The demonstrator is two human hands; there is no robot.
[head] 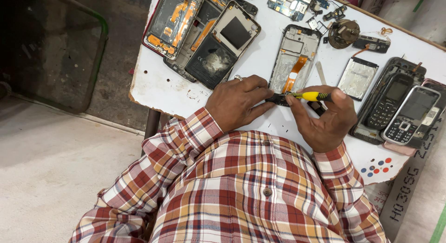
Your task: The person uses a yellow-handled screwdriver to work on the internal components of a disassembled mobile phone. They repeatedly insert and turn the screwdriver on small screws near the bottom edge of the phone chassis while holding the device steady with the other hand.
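My left hand (237,101) rests on the white table (158,87) and pinches the near end of an opened phone frame (297,55) with an orange flex strip inside. My right hand (327,120) grips a yellow-handled screwdriver (309,96), lying almost level, its tip pointing left at the dark bottom edge of that frame. A ring sits on a finger of my left hand. A plaid shirt sleeve covers each forearm.
Several more opened phone bodies (200,29) lie at the table's far left. A silver battery (357,78), two keypad phones (404,110), a circuit board (290,2) and small loose parts sit to the right and back. A dark bin (55,52) stands on the floor left.
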